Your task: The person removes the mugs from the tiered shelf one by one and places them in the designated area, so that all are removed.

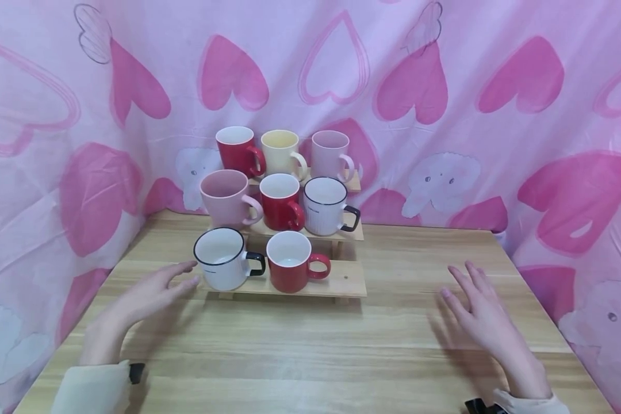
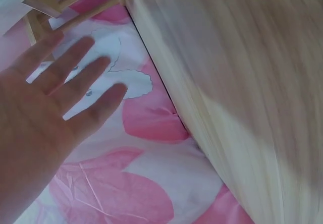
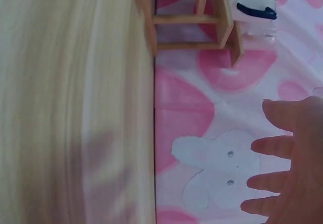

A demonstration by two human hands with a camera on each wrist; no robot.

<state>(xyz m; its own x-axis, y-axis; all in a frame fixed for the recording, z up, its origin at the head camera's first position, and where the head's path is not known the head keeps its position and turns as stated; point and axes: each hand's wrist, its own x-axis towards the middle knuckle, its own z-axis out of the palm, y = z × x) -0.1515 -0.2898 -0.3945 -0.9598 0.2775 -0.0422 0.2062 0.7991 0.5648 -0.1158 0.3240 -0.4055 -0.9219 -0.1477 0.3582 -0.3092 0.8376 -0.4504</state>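
A three-tier wooden rack holds several mugs, handles toward the right. On its lowest tier stand a white mug with a black rim and a red mug. My left hand reaches beside that white mug, fingers spread and nothing held; whether the fingertips touch it I cannot tell. Above are a pink mug, a red mug and a black-rimmed white mug. The top tier bears a red mug, a cream mug and a pink mug. Right of the rack, my right hand hovers over the table, fingers spread, holding nothing.
A wood-grain table lies under the rack and both hands. Pink cloth printed with hearts hangs behind the table and along both sides. In the right wrist view, the rack's wooden legs stand on the table.
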